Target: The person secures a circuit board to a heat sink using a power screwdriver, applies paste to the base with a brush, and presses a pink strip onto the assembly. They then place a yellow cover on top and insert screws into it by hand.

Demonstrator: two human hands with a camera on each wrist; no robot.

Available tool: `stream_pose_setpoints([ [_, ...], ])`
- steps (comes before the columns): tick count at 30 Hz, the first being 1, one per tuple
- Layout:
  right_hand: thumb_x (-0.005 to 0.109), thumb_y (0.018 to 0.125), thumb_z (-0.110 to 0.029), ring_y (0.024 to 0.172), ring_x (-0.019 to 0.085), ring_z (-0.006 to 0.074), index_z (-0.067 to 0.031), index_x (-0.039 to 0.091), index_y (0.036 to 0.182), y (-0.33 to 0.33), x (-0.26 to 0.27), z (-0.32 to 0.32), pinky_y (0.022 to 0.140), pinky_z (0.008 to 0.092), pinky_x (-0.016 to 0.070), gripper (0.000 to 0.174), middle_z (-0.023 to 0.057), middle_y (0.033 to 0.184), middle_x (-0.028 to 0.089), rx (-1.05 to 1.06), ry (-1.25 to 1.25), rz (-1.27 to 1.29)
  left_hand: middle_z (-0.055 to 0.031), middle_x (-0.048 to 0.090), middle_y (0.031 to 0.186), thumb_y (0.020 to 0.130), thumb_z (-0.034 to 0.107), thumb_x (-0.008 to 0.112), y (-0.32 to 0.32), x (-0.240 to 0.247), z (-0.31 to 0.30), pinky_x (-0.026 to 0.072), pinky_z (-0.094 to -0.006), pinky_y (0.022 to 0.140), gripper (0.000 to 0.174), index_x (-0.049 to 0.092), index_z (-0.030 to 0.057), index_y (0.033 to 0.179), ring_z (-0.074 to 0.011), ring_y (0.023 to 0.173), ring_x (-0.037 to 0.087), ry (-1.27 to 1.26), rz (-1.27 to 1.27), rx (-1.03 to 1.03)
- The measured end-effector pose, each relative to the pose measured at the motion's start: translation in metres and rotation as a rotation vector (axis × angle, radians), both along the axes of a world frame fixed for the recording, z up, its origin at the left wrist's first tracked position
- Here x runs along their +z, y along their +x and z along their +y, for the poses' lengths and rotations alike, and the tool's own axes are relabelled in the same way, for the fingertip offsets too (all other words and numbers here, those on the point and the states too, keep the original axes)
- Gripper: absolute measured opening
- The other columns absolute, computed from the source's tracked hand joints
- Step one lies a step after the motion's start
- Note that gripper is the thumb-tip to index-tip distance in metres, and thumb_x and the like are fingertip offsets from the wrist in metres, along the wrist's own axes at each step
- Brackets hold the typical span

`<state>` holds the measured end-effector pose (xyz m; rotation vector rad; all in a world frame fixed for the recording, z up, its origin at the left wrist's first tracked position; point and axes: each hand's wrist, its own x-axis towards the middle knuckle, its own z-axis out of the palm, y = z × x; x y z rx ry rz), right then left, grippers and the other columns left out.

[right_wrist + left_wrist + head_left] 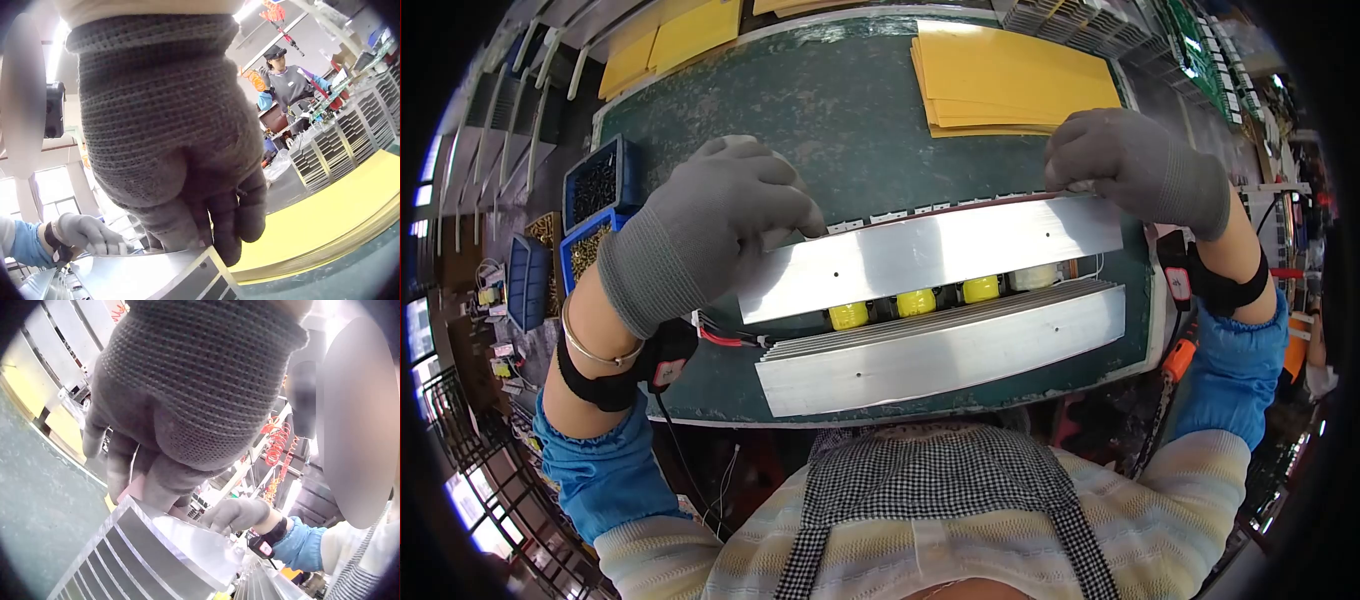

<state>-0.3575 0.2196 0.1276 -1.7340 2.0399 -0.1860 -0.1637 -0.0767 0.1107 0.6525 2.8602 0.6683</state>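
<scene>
The upper plate, a long finned aluminium piece, lies across the near half of the green mat. Its long axis runs left to right, approx. parallel to the mat's near edge. Both hands are on it, one at each end, so neither is nearer: the left hand has its fingers curled over the left end, and the right hand has its fingers bent down over the far edge at the right end. The thumbs are hidden, so I cannot tell how tight the hold is. The plate is under the fingertips and extends toward the person. Just nearer lies the lower plate, w/ yellow parts in the gap between the two, and red and black wires coming out at the left. A stack of yellow sheets sits at the mat's far right corner; blue bins w/ small hardware stand beyond its left edge
</scene>
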Motion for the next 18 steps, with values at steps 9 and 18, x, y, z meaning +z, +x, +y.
stream_pose_setpoints([
  [9, 0.056, 0.08, -0.003, 0.089, 0.063, 0.0247, -0.0028, 0.07, 0.091, 0.003, 0.001, 0.003, 0.084, 0.0357, 0.0493, 0.017, 0.0107, 0.09, 0.067, -0.015, -0.01, -0.009, -0.0085, 0.063, 0.088, 0.073, -0.005, 0.062, 0.002, 0.005, 0.002, 0.0472, -0.0405, 0.083, 0.02, 0.068, 0.0065, 0.089, -0.0281, 0.089, 0.058, -0.015, -0.029, 0.024],
  [18, 0.057, 0.075, -0.003, 0.105, 0.06, 0.028, -0.0047, 0.062, 0.115, 0.003, 0.021, 0.03, 0.094, 0.0394, 0.0454, 0.04, 0.0127, 0.111, 0.064, -0.106, -0.037, -0.052, -0.0122, 0.061, 0.104, 0.073, -0.008, 0.057, 0.018, 0.015, -0.007, 0.0453, -0.0391, 0.089, 0.023, 0.067, 0.0046, 0.089, -0.0303, 0.103, 0.056, -0.093, 0.008, 0.042],
])
